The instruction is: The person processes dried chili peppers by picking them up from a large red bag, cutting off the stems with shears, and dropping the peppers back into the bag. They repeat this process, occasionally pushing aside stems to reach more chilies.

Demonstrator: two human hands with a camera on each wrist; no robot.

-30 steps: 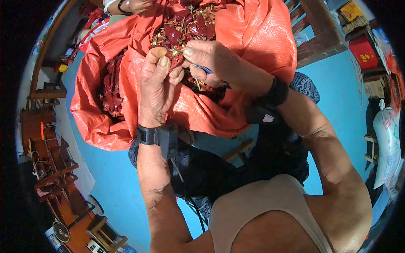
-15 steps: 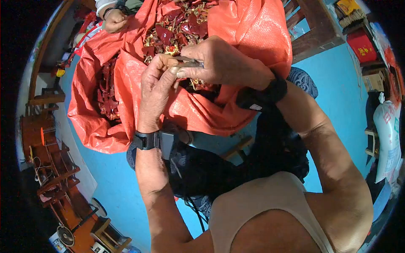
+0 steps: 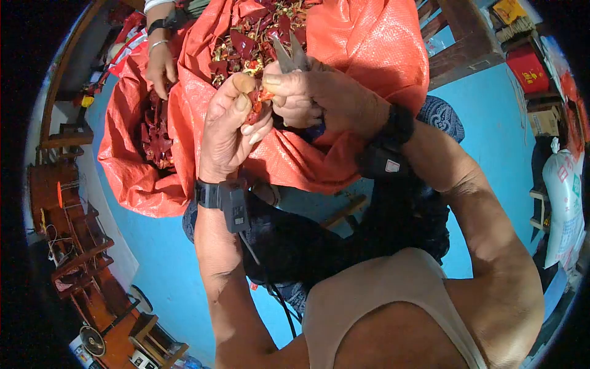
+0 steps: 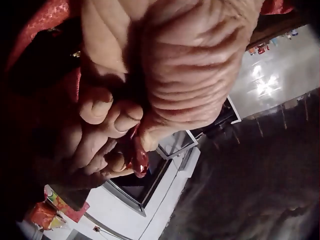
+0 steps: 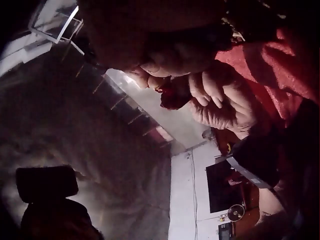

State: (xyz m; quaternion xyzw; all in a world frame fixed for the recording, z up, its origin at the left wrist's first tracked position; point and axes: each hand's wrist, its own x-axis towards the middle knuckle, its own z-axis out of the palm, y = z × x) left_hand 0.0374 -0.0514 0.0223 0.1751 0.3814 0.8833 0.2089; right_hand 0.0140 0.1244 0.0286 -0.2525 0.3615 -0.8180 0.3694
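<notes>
In the head view my left hand (image 3: pixel 227 129) pinches a dried red chili pepper (image 3: pixel 255 111) between thumb and fingers. The pepper's glossy red tip also shows below the fingertips in the left wrist view, and its dark skin (image 5: pixel 174 98) in the right wrist view. My right hand (image 3: pixel 338 98) holds scissors (image 3: pixel 290 58), their metal blades pointing up and slightly apart. A bit of blue handle shows under the palm. The right thumb and forefinger are at the pepper's upper end, by an orange-red torn piece. Dried chilies (image 3: pixel 243 46) fill the open sack behind the hands.
The orange woven sack (image 3: pixel 369 43) spreads before my knees, with another opening of red chilies (image 3: pixel 157 138) at left. Another person's hand (image 3: pixel 161 67) hangs over that opening. A wooden chair (image 3: pixel 461 55) stands at right, a white filled bag (image 3: pixel 562 203) further right.
The scissors have swung from lying across my left fingertips to pointing up and away, and the right fingertips have come to the pepper. The other person's hand has reached down toward the left chilies.
</notes>
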